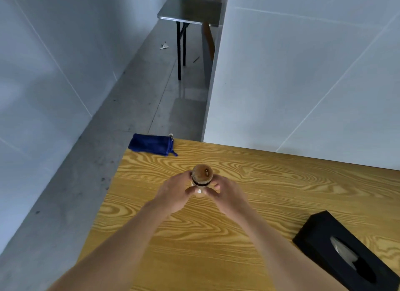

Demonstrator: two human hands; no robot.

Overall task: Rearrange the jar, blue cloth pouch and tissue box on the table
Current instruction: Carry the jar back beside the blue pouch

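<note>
We grip the jar [201,177] at frame centre, left hand [173,193] and right hand [227,195] fingers curled around its sides; it looks rigid, smooth and likely breakable.

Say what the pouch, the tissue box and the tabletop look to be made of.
Blue cloth pouch: soft, napped fabric, perhaps velvet; it slumps and creases.
Tissue box: matte black, maybe foam or felt; no shine.
Table: yellow wood-grain surface, smooth; solid or laminate, unclear.

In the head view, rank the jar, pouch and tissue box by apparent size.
1. Tissue box, largest, though nearest the camera.
2. Blue cloth pouch.
3. Jar, partly hidden by both hands, so unsure.
</note>
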